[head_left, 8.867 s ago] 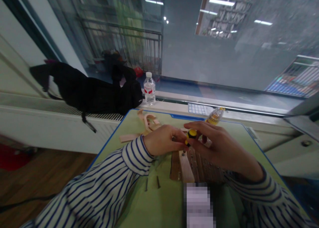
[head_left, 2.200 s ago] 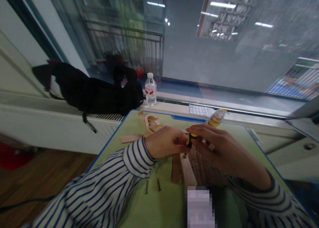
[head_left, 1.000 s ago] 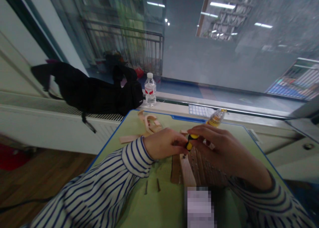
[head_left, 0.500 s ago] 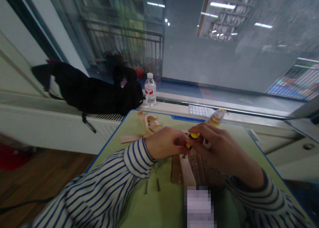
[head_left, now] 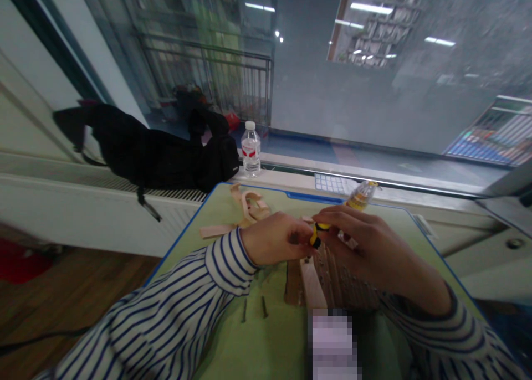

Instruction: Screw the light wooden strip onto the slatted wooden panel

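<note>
My right hand (head_left: 369, 247) pinches a short yellow-and-black handle (head_left: 316, 237), apparently a screwdriver; no shaft shows. Up against it are the closed fingertips of my left hand (head_left: 276, 237), and what they grip is hidden. Below the fingers runs a pale wooden strip (head_left: 313, 288) with a dark screw near its upper end. The strip lies over a brown ridged piece (head_left: 294, 286), partly covered by my right hand. A pale wooden assembly (head_left: 250, 205) sits beyond my left wrist. Two loose screws (head_left: 264, 307) lie on the green tabletop (head_left: 241, 352).
Behind my right hand is a clear container with yellow in it (head_left: 361, 196). A water bottle (head_left: 250, 150) stands on the sill by the window, beside a black bag (head_left: 166, 155). A gridded sheet (head_left: 330, 184) lies on the sill. The table has a blue edge (head_left: 307, 198).
The yellow-and-black handle has turned between my fingers, and its black part now faces differently. My right hand and wrist have shifted slightly right. My left hand stays nearly in place.
</note>
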Demonstrator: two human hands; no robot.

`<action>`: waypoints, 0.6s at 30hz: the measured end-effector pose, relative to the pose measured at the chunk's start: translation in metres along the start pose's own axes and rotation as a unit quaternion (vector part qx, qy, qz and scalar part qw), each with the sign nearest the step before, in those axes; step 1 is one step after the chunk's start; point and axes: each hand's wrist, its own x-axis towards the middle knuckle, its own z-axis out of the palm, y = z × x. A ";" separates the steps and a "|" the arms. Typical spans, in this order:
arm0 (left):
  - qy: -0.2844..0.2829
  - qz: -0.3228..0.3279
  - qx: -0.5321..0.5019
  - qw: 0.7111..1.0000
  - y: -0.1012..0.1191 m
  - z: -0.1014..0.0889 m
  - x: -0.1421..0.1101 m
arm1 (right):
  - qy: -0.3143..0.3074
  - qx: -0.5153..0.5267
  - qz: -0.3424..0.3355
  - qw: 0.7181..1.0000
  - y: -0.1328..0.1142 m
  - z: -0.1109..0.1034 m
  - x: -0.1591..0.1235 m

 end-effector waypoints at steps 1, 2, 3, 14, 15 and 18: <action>-0.001 0.000 0.001 1.000 0.000 0.000 0.000 | -0.001 -0.010 0.006 1.000 0.000 0.000 0.000; -0.002 0.001 0.002 1.000 0.001 0.001 0.000 | -0.002 -0.019 0.012 1.000 0.000 0.001 0.000; -0.004 0.004 0.000 1.000 0.001 0.001 0.001 | -0.004 -0.027 0.018 0.999 0.000 0.001 0.000; -0.019 0.012 -0.009 1.000 0.001 0.000 0.002 | -0.005 -0.029 0.029 0.999 0.000 0.003 0.001; -0.013 0.008 -0.009 1.000 0.002 -0.001 0.002 | -0.007 -0.030 0.030 0.999 -0.001 0.004 0.001; 0.006 -0.001 -0.013 1.000 0.004 -0.003 0.002 | -0.006 -0.033 0.029 0.999 -0.001 0.004 0.000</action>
